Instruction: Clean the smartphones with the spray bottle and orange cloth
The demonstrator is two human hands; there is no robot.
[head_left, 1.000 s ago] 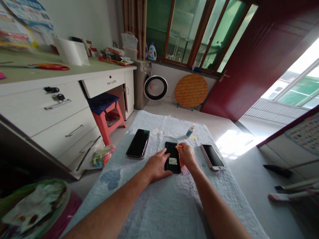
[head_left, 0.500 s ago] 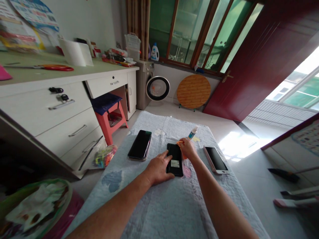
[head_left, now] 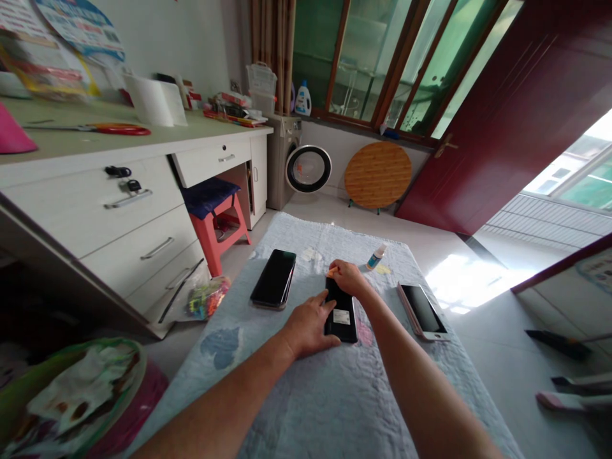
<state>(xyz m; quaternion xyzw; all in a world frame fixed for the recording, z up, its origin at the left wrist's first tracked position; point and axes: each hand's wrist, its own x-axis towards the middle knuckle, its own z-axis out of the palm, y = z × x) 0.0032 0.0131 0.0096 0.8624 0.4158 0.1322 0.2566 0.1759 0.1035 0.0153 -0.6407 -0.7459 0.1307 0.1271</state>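
Note:
A black phone (head_left: pixel 341 299) with a white label lies on the cloth-covered table. My left hand (head_left: pixel 310 324) rests at its left side, fingers spread onto the phone and thumb by the lower corner. My right hand (head_left: pixel 349 277) is closed at the phone's upper end, holding an orange cloth (head_left: pixel 331 272) that is mostly hidden under the fingers. Just beyond this hand stands a small spray bottle (head_left: pixel 375 257). To the left is another dark phone (head_left: pixel 274 278). On the right lies a white-framed phone (head_left: pixel 423 311) with a pinkish edge beneath it.
A pale blue quilted cloth (head_left: pixel 287 408) covers the table. At the left are a lined waste bin (head_left: pixel 143 370), a red stool (head_left: pixel 210 236) and a white desk (head_left: pixel 143 223). A washing machine (head_left: pixel 282 153) with its door open stands behind, near a round wooden tabletop (head_left: pixel 377 174).
My right hand has moved from the phone's right edge to its upper end, taking the orange cloth along. My left hand stays on the phone. The view has shifted slightly.

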